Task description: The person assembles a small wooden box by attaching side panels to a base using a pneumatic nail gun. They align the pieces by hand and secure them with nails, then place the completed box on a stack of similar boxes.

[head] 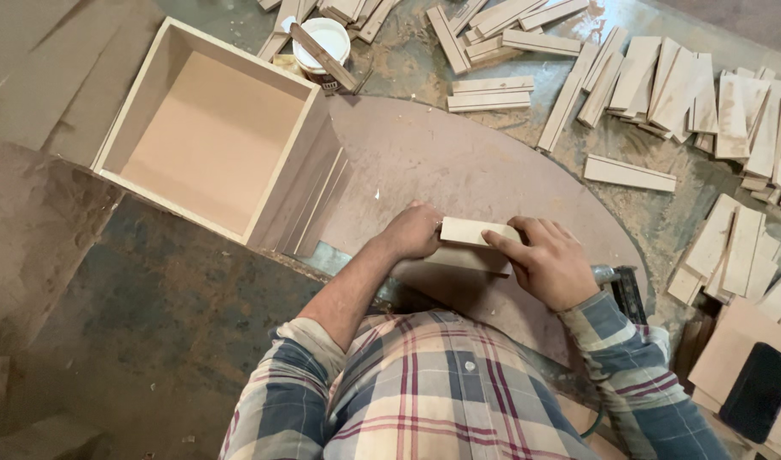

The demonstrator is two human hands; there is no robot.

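**Two hands pressing wood strips together on a workshop floor**

Dusty workshop floor (152, 341) fills the frame, with a curved brown board (442, 162) laid across the middle. At upper left sits an open square box (207, 128), flat panels leaning on its right wall. Above it, a white tub (321, 38) has a stick lying across its rim. Loose slats (663, 85) are strewn along the top and right edges.

At centre, the left hand (412, 232) closes on the left end of a pale strip (476, 230), which rests on a second piece (459, 258) beneath it. The right hand (548, 260) presses down on the strip's right end, fingers spread flat. Both hands are clamped on the same stack, close together.

The strip lies flat, its long axis running left to right across the frame, tilted slightly down toward the right. Done well, I judge, this calls for even downward pressure at both ends, edges kept flush and no sliding. A dark tool (625, 285) lies just right of the right wrist.
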